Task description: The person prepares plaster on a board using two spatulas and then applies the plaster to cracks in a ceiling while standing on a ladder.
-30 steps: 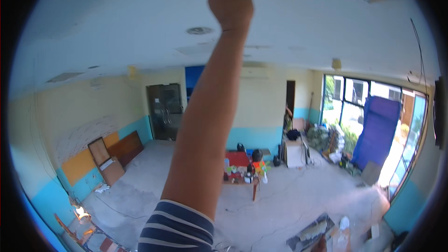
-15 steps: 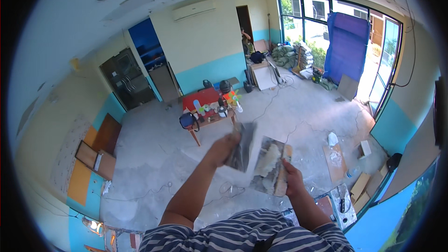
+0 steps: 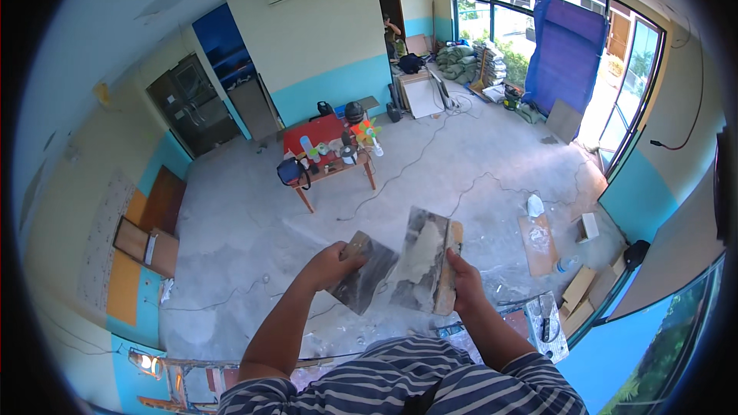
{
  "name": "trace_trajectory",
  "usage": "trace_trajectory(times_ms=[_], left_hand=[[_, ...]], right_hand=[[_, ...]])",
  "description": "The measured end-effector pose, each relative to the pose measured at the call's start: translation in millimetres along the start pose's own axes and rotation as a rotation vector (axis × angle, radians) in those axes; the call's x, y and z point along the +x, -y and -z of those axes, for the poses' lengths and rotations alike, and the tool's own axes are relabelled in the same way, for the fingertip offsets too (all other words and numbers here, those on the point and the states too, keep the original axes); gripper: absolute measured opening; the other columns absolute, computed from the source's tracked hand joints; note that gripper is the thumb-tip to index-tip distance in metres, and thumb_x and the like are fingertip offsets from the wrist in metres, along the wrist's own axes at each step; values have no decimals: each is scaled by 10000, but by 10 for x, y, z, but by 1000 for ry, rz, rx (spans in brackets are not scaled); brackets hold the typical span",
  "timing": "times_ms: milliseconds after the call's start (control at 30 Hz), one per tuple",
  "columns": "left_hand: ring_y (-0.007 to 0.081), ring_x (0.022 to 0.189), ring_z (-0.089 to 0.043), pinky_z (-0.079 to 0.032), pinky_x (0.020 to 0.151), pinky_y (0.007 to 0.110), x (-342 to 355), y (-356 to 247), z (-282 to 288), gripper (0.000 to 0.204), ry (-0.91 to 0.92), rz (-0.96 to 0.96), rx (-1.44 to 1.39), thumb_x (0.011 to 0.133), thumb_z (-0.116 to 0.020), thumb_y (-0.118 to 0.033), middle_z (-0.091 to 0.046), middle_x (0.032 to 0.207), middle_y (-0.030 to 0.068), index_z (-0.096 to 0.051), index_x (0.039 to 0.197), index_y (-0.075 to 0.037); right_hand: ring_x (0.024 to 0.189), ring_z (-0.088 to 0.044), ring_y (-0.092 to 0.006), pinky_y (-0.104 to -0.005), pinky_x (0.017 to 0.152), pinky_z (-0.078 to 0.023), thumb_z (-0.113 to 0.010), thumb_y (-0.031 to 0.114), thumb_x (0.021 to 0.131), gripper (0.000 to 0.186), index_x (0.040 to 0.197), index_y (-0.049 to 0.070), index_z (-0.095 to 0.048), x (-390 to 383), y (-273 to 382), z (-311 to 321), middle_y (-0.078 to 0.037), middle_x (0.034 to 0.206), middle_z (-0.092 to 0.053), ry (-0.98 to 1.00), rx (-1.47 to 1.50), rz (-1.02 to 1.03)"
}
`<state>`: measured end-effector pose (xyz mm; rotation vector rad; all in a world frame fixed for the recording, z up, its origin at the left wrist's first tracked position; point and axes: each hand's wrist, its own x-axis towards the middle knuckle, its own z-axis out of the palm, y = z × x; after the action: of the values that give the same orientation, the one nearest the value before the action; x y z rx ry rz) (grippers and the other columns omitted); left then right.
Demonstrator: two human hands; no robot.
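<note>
My left hand [image 3: 329, 265] grips a wide plastering spatula [image 3: 369, 275] by its wooden back edge. Its grey metal blade is smeared and tilts down to the right. In my right hand [image 3: 467, 283] is a second wide plastering spatula [image 3: 409, 292], held by its wooden edge with the thumb on top. Pale plaster paste [image 3: 425, 250] lies in an uneven patch on this blade. The two blades are close together in front of my chest, the left one's corner near the right one's edge. My fingers beneath both tools are mostly hidden.
A red-topped table [image 3: 304, 137] with bottles and tools stands ahead. Cables [image 3: 411, 161] run over the concrete floor. At right lie a stained board [image 3: 536, 246], a small box [image 3: 587, 227] and cardboard pieces [image 3: 578, 288]. Sacks [image 3: 459, 61] and a person [image 3: 393, 34] are at the back.
My left hand has swung left and down, drawing its blurred spatula away from the right one. The right spatula stays raised with paste on it. The whole view has shifted slightly.
</note>
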<state>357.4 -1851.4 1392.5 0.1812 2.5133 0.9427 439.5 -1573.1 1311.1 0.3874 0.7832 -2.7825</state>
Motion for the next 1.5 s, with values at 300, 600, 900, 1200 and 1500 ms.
trace_trajectory(times_ms=[300, 600, 900, 1200, 1500], left_hand=[[270, 926, -634, -495, 803, 356, -167, -313, -875, 274, -569, -548, -396, 900, -627, -165, -635, 1029, 166, -548, 1118, -19], [359, 1009, -602, -502, 856, 428, -29, -178, -1094, 442, -567, -965, 63, 665, -700, 5, -627, 1114, 158, -625, 1097, -51], [309, 916, -624, -497, 814, 374, 182, 89, -904, 249, -512, -237, -144, 863, -622, -74, -644, 1014, 132, -576, 1103, -29], [123, 850, -608, -498, 770, 266, 734, -288, -1123, 380, 378, 27, -1109, 972, -597, -278, -640, 1009, 49, -541, 1228, -4], [169, 872, -628, -502, 787, 299, 736, 77, -1079, 487, 76, -52, -286, 836, -729, -264, -652, 981, 99, -538, 1168, 37]], right_hand=[[1119, -613, -322, -472, 996, -480, -457, 325, 1012, 473, 1354, -1, -445, 134, 243, 170, -167, 1264, -593, -31, 209, 188], [1075, -637, -301, -448, 948, -516, -475, 297, 1008, 431, 1314, -7, -487, 105, 425, 176, -158, 1215, -624, -5, 183, 185], [977, -680, -275, -426, 858, -563, -503, 302, 997, 432, 1274, -30, -512, 5, 527, 409, -158, 1129, -656, -69, 89, 118], [867, -700, -253, -403, 758, -590, -593, 272, 961, 405, 1203, -48, -541, -227, 348, 371, -150, 1037, -674, -127, 65, -69], [884, -689, -226, -399, 752, -585, -581, 247, 971, 388, 1261, 5, -490, -629, 228, 661, -110, 1048, -655, -231, 137, 194]])
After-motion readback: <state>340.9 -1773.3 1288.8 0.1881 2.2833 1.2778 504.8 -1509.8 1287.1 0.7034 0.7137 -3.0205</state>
